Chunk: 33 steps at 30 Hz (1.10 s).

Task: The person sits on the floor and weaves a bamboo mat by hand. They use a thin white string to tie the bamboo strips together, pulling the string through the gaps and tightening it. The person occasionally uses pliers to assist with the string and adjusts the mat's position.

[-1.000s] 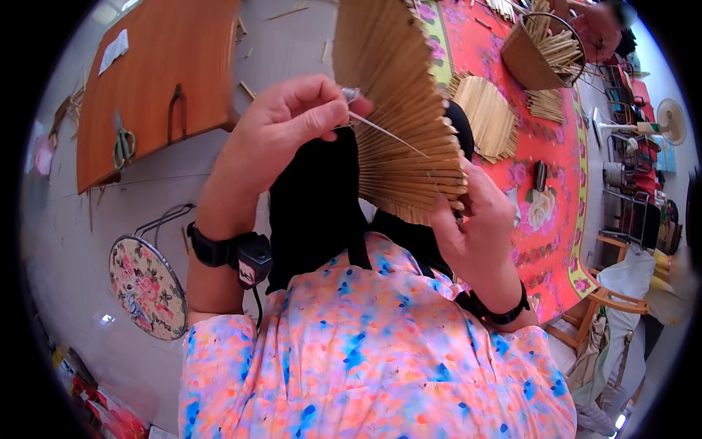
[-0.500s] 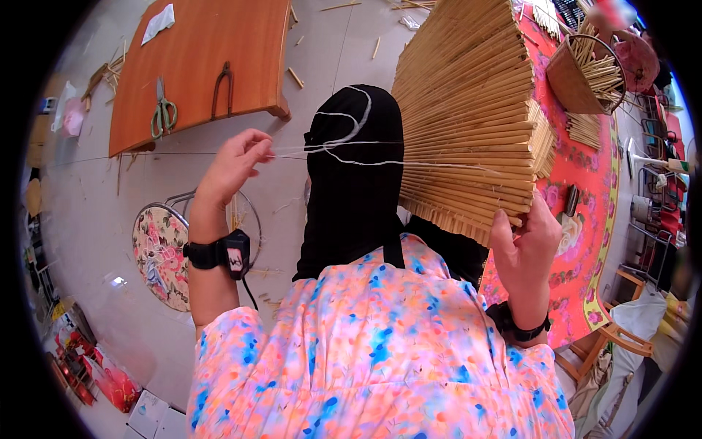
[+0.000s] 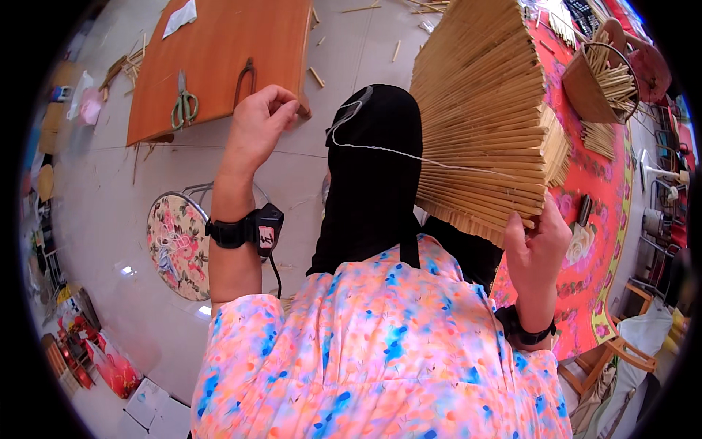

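My right hand grips the lower right edge of a fan-shaped panel of narrow bamboo sticks, which rests beside my black-clad leg. A thin white thread loops over the knee and runs across the sticks. My left hand is raised left of the knee, fingers pinched; what they hold, if anything, is too small to make out. Behind it are green-handled scissors and a dark U-shaped tool.
A wooden table is at upper left, a floral round stool below it. On the right are a pink floral mat, a basket of sticks, stick bundles and chairs. Scattered sticks lie on the floor.
My left hand has left the panel, going leftward, then upward; the long needle-like item seen in it earlier is not visible there. The panel now sits farther right, the thread draped over the knee.
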{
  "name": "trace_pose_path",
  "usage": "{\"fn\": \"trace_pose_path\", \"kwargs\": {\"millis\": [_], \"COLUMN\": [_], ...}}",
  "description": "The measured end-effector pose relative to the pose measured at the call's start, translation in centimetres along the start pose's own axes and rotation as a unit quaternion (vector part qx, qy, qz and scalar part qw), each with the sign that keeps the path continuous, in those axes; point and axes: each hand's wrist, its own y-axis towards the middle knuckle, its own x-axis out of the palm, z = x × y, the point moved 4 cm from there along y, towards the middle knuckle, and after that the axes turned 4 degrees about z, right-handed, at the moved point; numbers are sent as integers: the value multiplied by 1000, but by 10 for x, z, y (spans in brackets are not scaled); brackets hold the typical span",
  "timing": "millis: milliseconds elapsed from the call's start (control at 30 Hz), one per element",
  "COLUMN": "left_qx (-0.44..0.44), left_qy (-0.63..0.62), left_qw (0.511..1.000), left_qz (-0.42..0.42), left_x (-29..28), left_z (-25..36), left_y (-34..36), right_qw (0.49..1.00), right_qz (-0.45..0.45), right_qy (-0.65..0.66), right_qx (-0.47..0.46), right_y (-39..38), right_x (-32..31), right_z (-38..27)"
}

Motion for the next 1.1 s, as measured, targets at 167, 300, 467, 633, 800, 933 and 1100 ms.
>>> {"fn": "trace_pose_path", "kwargs": {"millis": [167,300,467,633,800,933,1100], "left_qx": [95,65,-87,-132,-104,-69,-41], "left_qy": [69,119,114,251,285,335,394], "left_qw": [989,988,990,958,952,940,918], "left_qz": [92,68,-3,-37,-28,19,-15], "left_x": [-21,-9,36,91,136,153,163], "left_z": [27,-20,-186,-283,-320,-329,-328], "left_y": [-16,-12,-1,-19,-17,-5,8], "right_qw": [999,1000,999,998,992,989,988], "right_qz": [-26,-14,-10,4,7,24,56], "right_qy": [-1,-3,-49,-66,-129,-142,-135], "right_qx": [25,14,-12,-6,3,31,55], "right_y": [3,2,6,8,11,10,5], "right_x": [0,0,-3,-6,-13,-14,-21], "right_z": [-6,0,-4,1,1,0,12]}}
